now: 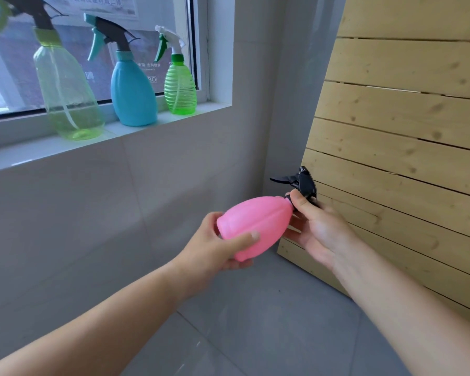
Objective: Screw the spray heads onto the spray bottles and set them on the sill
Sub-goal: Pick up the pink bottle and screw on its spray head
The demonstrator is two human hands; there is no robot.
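- Gripping the pink spray bottle (255, 225) around its wide base, the left hand (215, 245) holds it tilted on its side, below the sill (25, 156).
- The right hand (318, 226) closes on the black spray head (304, 184) at the bottle's neck.
- On the sill stand three bottles with heads on: a pale green one (65, 96), a blue one (133, 90), a small ribbed green one (180, 88).

Tiled room (92, 213), window sill (25, 153)
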